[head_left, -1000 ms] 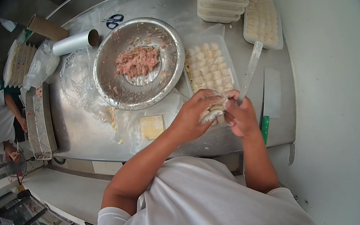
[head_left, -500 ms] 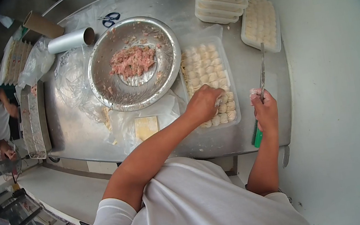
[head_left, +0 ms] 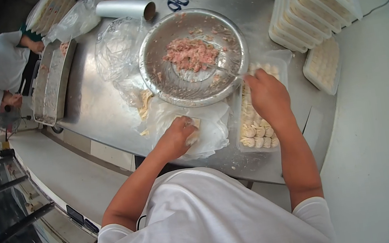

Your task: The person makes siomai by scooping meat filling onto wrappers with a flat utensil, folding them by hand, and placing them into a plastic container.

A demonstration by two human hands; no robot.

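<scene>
My left hand (head_left: 177, 138) is over the square yellowish dough wrappers (head_left: 196, 122), its fingers curled and pinching at the stack, which lies on clear plastic sheeting (head_left: 214, 136). My right hand (head_left: 268, 94) grips a thin metal filling knife (head_left: 223, 70); its blade reaches over the rim into the steel bowl (head_left: 153, 85), and its handle is hidden by the hand. Pink minced filling (head_left: 190, 54) lies in the bowl. Below my right forearm and hand, partly covered, is a plastic tray of rows of folded dumplings (head_left: 258, 134).
Stacked dumpling trays (head_left: 312, 1) and another filled tray (head_left: 323, 66) stand at the right. Scissors (head_left: 178, 3), a foil-coloured roll (head_left: 125, 9) and crumpled plastic (head_left: 118, 47) lie farther back. At left, a co-worker (head_left: 5, 64) is beside a long metal pan (head_left: 56, 87).
My left hand has left the dumpling tray for the wrappers. My right hand has swung the knife from beside the tray to the bowl. The view has shifted left.
</scene>
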